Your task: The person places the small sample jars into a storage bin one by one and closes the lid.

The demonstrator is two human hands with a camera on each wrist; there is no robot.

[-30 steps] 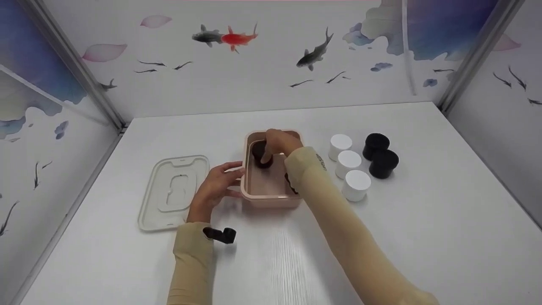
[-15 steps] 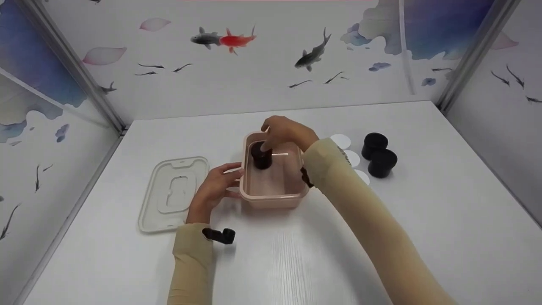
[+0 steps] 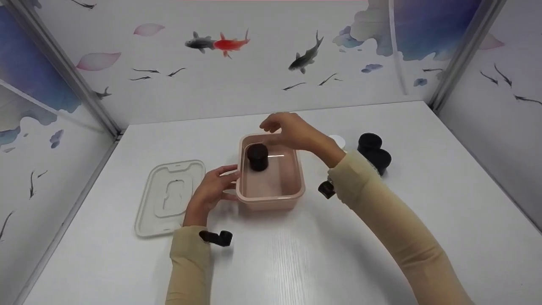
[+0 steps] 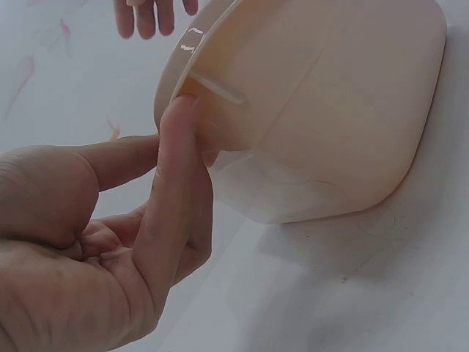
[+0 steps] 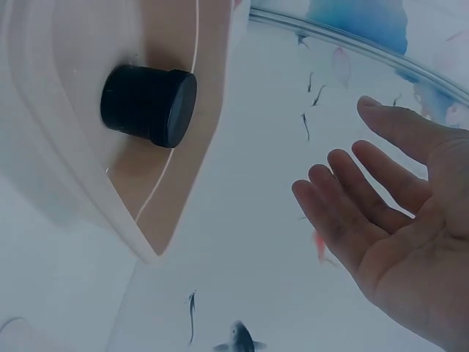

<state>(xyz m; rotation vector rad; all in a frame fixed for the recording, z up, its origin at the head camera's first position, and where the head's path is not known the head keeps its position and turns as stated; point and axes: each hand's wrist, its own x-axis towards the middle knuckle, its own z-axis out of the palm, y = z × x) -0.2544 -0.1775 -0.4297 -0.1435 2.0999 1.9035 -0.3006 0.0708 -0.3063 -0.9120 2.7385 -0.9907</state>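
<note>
A pale pink plastic box (image 3: 271, 199) stands uncovered on the white table. Inside, near its far left corner, sits a black lidded jar (image 3: 258, 157), which the right wrist view shows apart from the fingers. My left hand (image 3: 214, 188) touches the box's left side, its fingertips against the outer wall just below the rim. Over the box's far right edge my right hand (image 3: 296, 131) hovers with loosely bent fingers and holds nothing. The right wrist view shows that palm bare. To the left lies a pale flat lid (image 3: 171, 199), partly behind my left hand.
On the right stand two black jars (image 3: 377, 159), close together. A white jar (image 3: 337, 142) peeks out behind my right wrist; other white ones are hidden by the arm. Walls printed with fish enclose the table at the back and sides.
My right hand has let go of the black jar in the box, lifted and drawn back to the right. The jar stays inside. My left hand keeps its place at the box.
</note>
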